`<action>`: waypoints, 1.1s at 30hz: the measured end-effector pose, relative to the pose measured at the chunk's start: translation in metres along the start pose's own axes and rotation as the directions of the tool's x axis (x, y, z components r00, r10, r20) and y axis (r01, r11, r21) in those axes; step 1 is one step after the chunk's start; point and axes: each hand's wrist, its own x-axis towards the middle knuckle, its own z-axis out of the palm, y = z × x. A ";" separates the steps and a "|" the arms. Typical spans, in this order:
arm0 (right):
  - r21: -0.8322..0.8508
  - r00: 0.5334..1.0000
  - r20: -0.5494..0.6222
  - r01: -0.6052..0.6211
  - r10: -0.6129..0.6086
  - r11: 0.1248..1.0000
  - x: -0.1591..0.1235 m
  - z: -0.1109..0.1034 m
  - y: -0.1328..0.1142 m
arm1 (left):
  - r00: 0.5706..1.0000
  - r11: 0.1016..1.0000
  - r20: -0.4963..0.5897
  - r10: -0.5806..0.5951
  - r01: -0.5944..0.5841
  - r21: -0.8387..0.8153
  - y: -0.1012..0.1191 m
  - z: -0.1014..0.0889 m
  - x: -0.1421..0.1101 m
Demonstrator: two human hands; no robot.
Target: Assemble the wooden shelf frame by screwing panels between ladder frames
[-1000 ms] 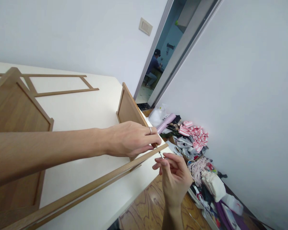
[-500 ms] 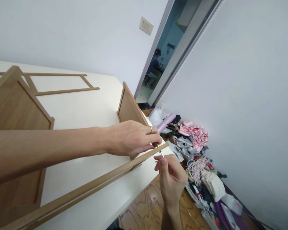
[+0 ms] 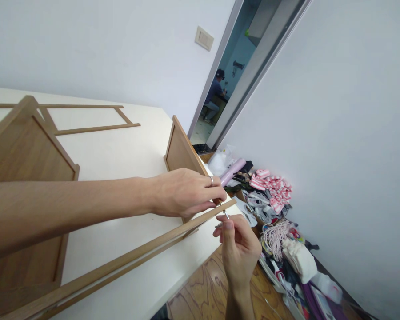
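Observation:
My left hand [image 3: 193,193], with a ring on one finger, reaches in from the left. Its fingers are closed around the upper corner of an upright wooden panel [image 3: 183,149], where it meets the end of a long wooden frame [image 3: 146,253]. Below that end, my right hand [image 3: 240,249] pinches a thin metal hex key [image 3: 226,214], its tip against the frame's outer side near the joint. What sits under the tip is too small to make out. A second wooden panel [image 3: 26,151] stands at the left, partly behind my left forearm.
The pieces stand on a white table [image 3: 120,155]. Another slim wooden frame [image 3: 96,130] lies toward the wall. Bags, cords and cloth [image 3: 270,186] are piled on the wooden floor [image 3: 200,289] at right. A person [image 3: 215,95] sits beyond the doorway.
Both hands keep their places at the joint, and the metal hex key has shifted very little. The whole view has moved slightly.

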 end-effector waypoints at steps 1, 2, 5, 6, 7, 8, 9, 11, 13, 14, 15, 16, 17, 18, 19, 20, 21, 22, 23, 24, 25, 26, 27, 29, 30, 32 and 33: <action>0.003 1.000 -0.002 -0.001 0.002 1.000 0.000 0.000 0.000 | 1.000 1.000 -0.006 0.004 -0.004 -0.001 0.000 0.000 0.000; 0.008 1.000 -0.003 -0.005 0.005 1.000 0.000 0.001 0.000 | 1.000 1.000 -0.010 0.008 -0.008 -0.002 0.000 0.000 0.000; 0.049 0.999 0.003 -0.045 0.044 0.998 0.000 0.003 0.000 | 1.000 1.000 -0.015 0.008 -0.008 0.000 0.000 0.000 0.000; 0.064 0.998 0.008 -0.066 0.066 0.996 -0.001 0.003 0.000 | 1.000 1.000 -0.011 0.006 -0.006 0.001 0.000 0.000 0.000; 0.075 0.996 0.014 -0.087 0.086 0.993 -0.001 0.004 0.000 | 1.000 1.000 -0.009 0.004 -0.004 0.002 0.000 0.000 0.000; 0.080 0.994 0.019 -0.106 0.105 0.991 -0.001 0.005 -0.001 | 1.000 1.000 -0.009 0.003 -0.003 0.003 0.000 -0.001 0.000; 0.082 0.992 0.024 -0.122 0.120 0.989 -0.001 0.005 -0.001 | 1.000 1.000 -0.008 0.002 -0.002 0.004 0.000 -0.001 0.000; 0.086 0.989 0.041 -0.143 0.139 0.986 -0.001 0.006 -0.003 | 1.000 1.000 -0.009 0.000 0.000 0.006 0.000 0.000 0.000; 0.097 0.987 0.070 -0.151 0.144 0.984 -0.001 0.006 -0.007 | 1.000 1.000 -0.010 0.001 -0.001 0.007 0.000 0.000 0.000; 0.109 0.986 0.087 -0.154 0.145 0.982 -0.001 0.007 -0.010 | 1.000 1.000 -0.011 0.002 -0.002 0.007 0.000 0.000 0.000; 0.130 0.984 0.102 -0.157 0.145 0.979 -0.001 0.007 -0.012 | 1.000 1.000 -0.013 0.004 -0.004 0.005 0.000 0.000 0.000; 0.161 0.983 0.112 -0.165 0.148 0.973 -0.001 0.009 -0.015 | 1.000 1.000 -0.016 0.007 -0.007 0.004 0.000 0.000 0.000; 0.203 0.981 0.115 -0.175 0.154 0.963 0.000 0.010 -0.018 | 1.000 1.000 -0.019 0.010 -0.010 0.003 0.000 0.000 0.000; 0.253 0.980 0.117 -0.187 0.162 0.949 0.000 0.011 -0.021 | 1.000 1.000 -0.020 0.013 -0.013 0.003 0.000 0.001 0.000; 0.306 0.978 0.115 -0.200 0.172 0.931 0.001 0.013 -0.023 | 1.000 1.000 -0.021 0.014 -0.014 0.004 0.000 0.001 0.000; 0.359 0.977 0.116 -0.209 0.179 0.910 0.001 0.015 -0.025 | 1.000 1.000 -0.021 0.016 -0.016 0.004 -0.001 0.001 0.000; 0.405 0.976 0.119 -0.215 0.182 0.889 0.001 0.017 -0.027 | 1.000 1.000 -0.021 0.017 -0.017 0.004 -0.001 0.001 0.000; 0.441 0.975 0.124 -0.220 0.183 0.870 0.002 0.018 -0.029 | 1.000 1.000 -0.021 0.017 -0.017 0.003 -0.001 0.001 0.000; 0.468 0.975 0.127 -0.220 0.181 0.856 0.002 0.019 -0.030 | 1.000 1.000 -0.020 0.017 -0.017 0.002 -0.001 0.001 0.000; 0.486 0.977 0.122 -0.214 0.177 0.847 0.002 0.020 -0.032 | 1.000 1.000 -0.017 0.015 -0.015 0.002 -0.002 0.001 0.000; 0.495 0.979 0.114 -0.203 0.168 0.845 0.002 0.021 -0.033 | 1.000 1.000 -0.015 0.012 -0.012 0.002 -0.002 0.001 0.000; 0.495 0.982 0.106 -0.191 0.159 0.847 0.003 0.021 -0.035 | 1.000 1.000 -0.013 0.010 -0.010 0.002 -0.002 0.001 0.000; 0.491 0.984 0.099 -0.178 0.148 0.853 0.003 0.021 -0.037 | 1.000 1.000 -0.010 0.008 -0.008 0.001 -0.002 0.000 0.000; 0.478 0.989 0.085 -0.149 0.123 0.866 0.005 0.020 -0.039 | 1.000 1.000 -0.005 0.007 -0.007 -0.003 -0.001 0.000 0.000; 0.469 0.990 0.082 -0.142 0.117 0.872 0.006 0.019 -0.040 | 1.000 1.000 -0.002 0.007 -0.007 -0.006 -0.001 0.000 0.000; 0.463 0.989 0.087 -0.143 0.115 0.875 0.008 0.016 -0.041 | 1.000 1.000 0.002 0.000 0.000 -0.007 0.000 -0.001 0.000; 0.466 0.988 0.097 -0.150 0.119 0.872 0.008 0.015 -0.040 | 1.000 1.000 0.002 -0.005 0.005 -0.007 0.000 -0.001 0.000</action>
